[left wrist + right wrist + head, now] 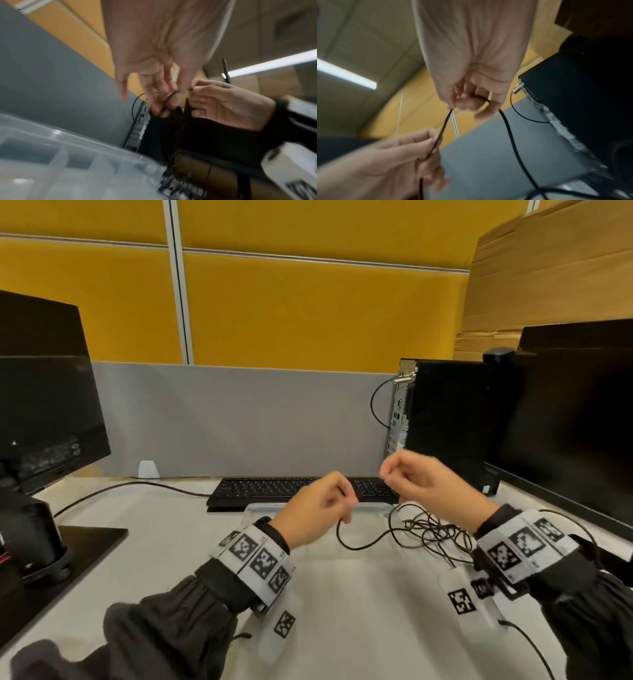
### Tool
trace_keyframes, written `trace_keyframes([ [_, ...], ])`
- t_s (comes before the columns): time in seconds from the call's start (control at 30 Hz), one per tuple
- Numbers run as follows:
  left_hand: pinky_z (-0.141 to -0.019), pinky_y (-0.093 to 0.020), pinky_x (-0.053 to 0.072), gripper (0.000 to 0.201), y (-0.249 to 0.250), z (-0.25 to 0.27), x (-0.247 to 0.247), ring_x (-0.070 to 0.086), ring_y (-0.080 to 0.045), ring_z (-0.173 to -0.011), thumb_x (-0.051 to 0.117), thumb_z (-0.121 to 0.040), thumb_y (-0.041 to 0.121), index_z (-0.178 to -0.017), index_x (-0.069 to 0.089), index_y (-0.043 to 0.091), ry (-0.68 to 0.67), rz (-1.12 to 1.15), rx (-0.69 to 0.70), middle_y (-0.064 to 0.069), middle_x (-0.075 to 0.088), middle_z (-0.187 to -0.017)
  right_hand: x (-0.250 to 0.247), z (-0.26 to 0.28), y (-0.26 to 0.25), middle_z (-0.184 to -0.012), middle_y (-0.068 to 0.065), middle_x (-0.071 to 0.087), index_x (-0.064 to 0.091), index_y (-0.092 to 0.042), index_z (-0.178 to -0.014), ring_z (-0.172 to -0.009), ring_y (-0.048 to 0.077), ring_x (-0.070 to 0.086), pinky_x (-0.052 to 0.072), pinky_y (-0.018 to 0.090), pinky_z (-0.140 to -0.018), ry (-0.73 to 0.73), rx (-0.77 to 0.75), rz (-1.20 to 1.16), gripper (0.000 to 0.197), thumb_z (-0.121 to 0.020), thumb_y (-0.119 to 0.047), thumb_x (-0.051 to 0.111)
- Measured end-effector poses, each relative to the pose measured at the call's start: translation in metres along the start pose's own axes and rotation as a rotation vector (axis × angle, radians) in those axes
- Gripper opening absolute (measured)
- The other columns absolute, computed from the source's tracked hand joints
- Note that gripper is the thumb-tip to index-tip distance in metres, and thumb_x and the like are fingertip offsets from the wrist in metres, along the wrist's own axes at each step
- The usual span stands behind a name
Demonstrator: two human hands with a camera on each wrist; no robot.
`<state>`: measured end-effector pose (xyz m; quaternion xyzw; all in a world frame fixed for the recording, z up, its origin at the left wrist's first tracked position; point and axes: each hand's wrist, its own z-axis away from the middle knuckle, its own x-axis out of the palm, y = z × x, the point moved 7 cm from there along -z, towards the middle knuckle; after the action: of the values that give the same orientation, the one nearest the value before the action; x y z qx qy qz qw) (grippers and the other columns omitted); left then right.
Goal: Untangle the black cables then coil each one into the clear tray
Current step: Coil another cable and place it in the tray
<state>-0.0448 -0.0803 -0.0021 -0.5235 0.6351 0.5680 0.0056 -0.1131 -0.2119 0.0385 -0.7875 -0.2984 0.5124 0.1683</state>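
Both hands are raised above the desk, close together. My left hand (329, 501) pinches a thin black cable (363, 544) that loops down from it toward a tangle of black cables (435, 532) on the desk. My right hand (407, 474) grips the same cable a little higher; in the right wrist view the cable (510, 135) runs through its curled fingers (467, 102) and down to the left hand (412, 146). The clear tray (260, 510) lies under the hands, just in front of the keyboard; its compartments (60, 162) show in the left wrist view.
A black keyboard (274, 489) lies behind the tray. A computer tower (445, 422) and a monitor (565, 422) stand at the right, another monitor (44, 405) at the left. A grey partition (239, 419) closes the back. A separate cable (137, 486) crosses the desk at left.
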Motion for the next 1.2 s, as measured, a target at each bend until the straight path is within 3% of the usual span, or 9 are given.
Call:
trace_keyframes([
  [0.13,-0.064,-0.033,0.051,0.02,0.012,-0.005,-0.016,0.038,-0.01,-0.045,0.047,-0.096,0.018,-0.077,0.049,0.012,0.018,0.536,-0.06,0.004,0.037,-0.054,-0.043,-0.01,-0.027,-0.07,0.004,0.051,0.061,-0.018,-0.102,-0.066,0.022,0.049,0.045,0.028,-0.068,0.232,-0.121,-0.06,0.012,-0.092,-0.017,0.055],
  [0.2,-0.05,-0.02,0.042,0.027,0.019,-0.004,-0.024,0.027,-0.007,-0.044,0.046,-0.097,0.019,-0.071,0.046,0.012,0.002,0.501,-0.048,0.006,0.027,-0.054,-0.055,-0.011,-0.034,-0.073,0.006,0.057,0.062,-0.018,-0.098,-0.069,0.025,0.053,0.046,0.028,-0.067,0.31,-0.153,0.036,0.009,-0.091,-0.018,0.057],
  [0.33,-0.045,-0.018,0.032,0.035,0.003,0.0,-0.051,0.024,-0.008,-0.043,0.047,-0.096,0.023,-0.063,0.04,0.015,0.029,0.338,-0.09,0.008,0.025,-0.05,-0.086,-0.001,-0.033,-0.079,-0.01,0.059,0.062,-0.017,-0.092,-0.072,-0.001,0.054,0.041,0.006,-0.067,0.468,-0.137,0.361,0.008,-0.088,-0.024,0.06],
  [0.57,-0.042,-0.017,0.028,0.043,-0.043,0.018,-0.084,0.022,-0.01,-0.042,0.052,-0.092,0.037,-0.061,0.029,0.018,0.114,0.172,-0.242,0.007,0.023,-0.049,-0.14,0.026,0.02,-0.072,0.003,0.052,0.061,-0.007,-0.086,-0.079,0.03,0.056,0.047,0.046,-0.073,0.719,0.119,0.718,0.029,-0.089,-0.035,0.057],
  [0.73,-0.041,-0.02,0.019,0.039,-0.064,0.031,-0.114,0.019,-0.01,-0.041,0.055,-0.092,0.032,-0.063,0.033,0.018,0.208,0.153,-0.339,0.002,0.021,-0.053,-0.164,0.048,0.036,-0.071,0.016,0.056,0.062,-0.002,-0.089,-0.084,0.04,0.05,0.039,0.049,-0.075,0.836,0.348,0.899,0.034,-0.092,-0.035,0.053],
  [0.9,-0.04,-0.019,0.017,0.033,-0.046,0.029,-0.115,0.019,-0.007,-0.037,0.048,-0.095,0.033,-0.069,0.039,0.016,0.237,0.096,-0.294,0.002,0.025,-0.052,-0.126,0.03,0.047,-0.108,0.018,0.055,0.058,-0.015,-0.119,-0.107,0.038,0.047,0.046,0.05,-0.081,0.429,0.532,0.923,0.049,-0.087,-0.051,0.051],
  [1.07,-0.042,-0.012,0.028,0.029,0.007,0.016,-0.073,0.035,0.001,-0.035,0.045,-0.097,0.031,-0.074,0.052,0.014,0.136,-0.059,-0.095,0.016,0.042,-0.036,-0.013,-0.015,-0.026,-0.137,0.002,0.047,0.032,-0.032,-0.141,-0.129,0.024,0.037,0.035,0.052,-0.103,0.074,0.156,0.542,0.065,-0.084,-0.061,0.044],
  [1.13,-0.045,-0.012,0.027,0.027,0.023,0.014,-0.064,0.036,0.001,-0.039,0.048,-0.096,0.03,-0.076,0.056,0.013,0.112,-0.066,-0.018,0.017,0.043,-0.039,0.028,-0.021,-0.047,-0.124,0.001,0.058,0.04,-0.028,-0.135,-0.117,0.015,0.05,0.037,0.044,-0.103,-0.138,0.065,0.331,0.049,-0.092,-0.051,0.043],
  [1.2,-0.049,-0.013,0.027,0.028,0.03,0.015,-0.063,0.036,-0.001,-0.044,0.049,-0.095,0.031,-0.077,0.059,0.012,0.107,-0.071,0.042,0.014,0.046,-0.046,0.042,-0.023,-0.057,-0.08,0.003,0.065,0.057,-0.015,-0.107,-0.077,0.009,0.06,0.05,0.035,-0.085,-0.206,0.001,0.071,0.027,-0.099,-0.034,0.039],
])
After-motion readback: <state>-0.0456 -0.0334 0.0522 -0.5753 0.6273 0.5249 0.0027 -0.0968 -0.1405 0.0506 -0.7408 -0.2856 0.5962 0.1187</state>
